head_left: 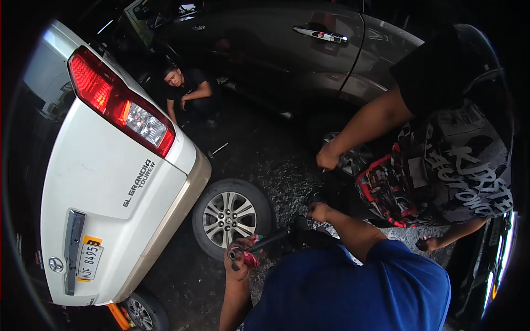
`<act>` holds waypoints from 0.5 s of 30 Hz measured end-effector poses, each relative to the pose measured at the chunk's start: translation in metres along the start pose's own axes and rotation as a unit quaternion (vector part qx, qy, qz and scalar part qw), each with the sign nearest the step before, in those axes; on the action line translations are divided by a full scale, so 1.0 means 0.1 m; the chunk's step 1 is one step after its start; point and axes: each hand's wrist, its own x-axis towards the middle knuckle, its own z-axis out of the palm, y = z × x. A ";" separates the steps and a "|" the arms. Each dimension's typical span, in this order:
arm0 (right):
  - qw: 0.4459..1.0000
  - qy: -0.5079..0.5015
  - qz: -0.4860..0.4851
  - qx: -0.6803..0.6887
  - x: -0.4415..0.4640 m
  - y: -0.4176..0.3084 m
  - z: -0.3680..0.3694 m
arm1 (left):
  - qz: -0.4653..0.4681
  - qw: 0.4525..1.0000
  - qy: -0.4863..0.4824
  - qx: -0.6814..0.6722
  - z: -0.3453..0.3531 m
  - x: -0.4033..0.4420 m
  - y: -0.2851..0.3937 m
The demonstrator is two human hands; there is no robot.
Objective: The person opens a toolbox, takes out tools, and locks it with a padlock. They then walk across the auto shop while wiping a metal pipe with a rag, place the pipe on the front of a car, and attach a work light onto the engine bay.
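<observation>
Where the alloy wheel (229, 219) is taken as landmark, the white van (91, 176) is recorded to its left, and a second wheel (142, 313) is noted to its lower left. A crouching person (193, 91) is seen above and left of it; a light metal bar (220, 149) is noted above it. The wheel itself is judged to be loose, its outer face being turned toward the camera; whether it is flat or leaning cannot be told. As to progress, the tool (274, 239) is judged to be in hand but not applied: no nut is seen being worked, and what is left cannot be established. By the wheel's lower edge, the left hand (234, 267) is closed around the tool's near end, where bare metal and red and green parts are shown. The long axis of the tool is run from there, below the wheel, up and rightward, pointing away from it; the far end is lost in a dark mass. Right of the wheel, the right hand (318, 212) is seen with fingers curled near that mass; whether anything is gripped cannot be told. Farther right, a co-worker in a patterned shirt (441, 165) is noted, one arm being extended toward the wheel's side.
</observation>
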 end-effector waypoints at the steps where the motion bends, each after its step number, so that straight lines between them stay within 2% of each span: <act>1: 1.000 -0.002 0.007 -0.004 0.03 -0.04 -0.06 | -0.020 1.000 0.017 -0.006 0.01 0.07 0.02; 2: 1.000 0.000 0.011 0.001 0.09 0.02 -0.09 | 0.016 1.000 -0.003 -0.025 0.04 0.16 0.02; 4: 0.999 -0.002 -0.021 0.041 0.17 0.07 -0.18 | 0.013 1.000 0.007 0.003 0.06 0.29 0.07; 6: 0.987 -0.075 0.059 0.126 -0.06 -0.02 -0.56 | 0.001 0.999 0.033 0.034 0.05 0.46 0.13; 8: 0.999 -0.024 0.028 -0.020 0.31 0.65 -0.17 | 0.025 0.996 0.025 0.084 0.00 0.68 0.09; 9: 0.996 -0.049 0.078 -0.021 0.27 0.66 -0.22 | 0.047 0.990 0.020 0.131 -0.02 0.76 0.06; 10: 0.989 -0.076 0.127 -0.023 0.17 0.64 -0.25 | 0.000 0.990 0.060 0.130 0.02 0.88 0.05; 11: 0.988 -0.085 0.124 -0.025 0.12 0.62 -0.22 | -0.038 0.988 0.076 0.128 0.16 0.99 0.08; 13: 0.996 -0.067 0.052 0.016 0.04 0.49 -0.23 | -0.027 0.979 0.025 0.199 0.35 1.24 0.06; 14: 0.988 -0.072 0.098 0.090 -0.06 0.29 -0.33 | -0.026 0.979 0.026 0.198 0.39 1.34 0.02; 15: 0.988 -0.070 0.100 0.091 -0.13 0.12 -0.39 | -0.042 0.976 -0.016 0.213 0.39 1.45 -0.06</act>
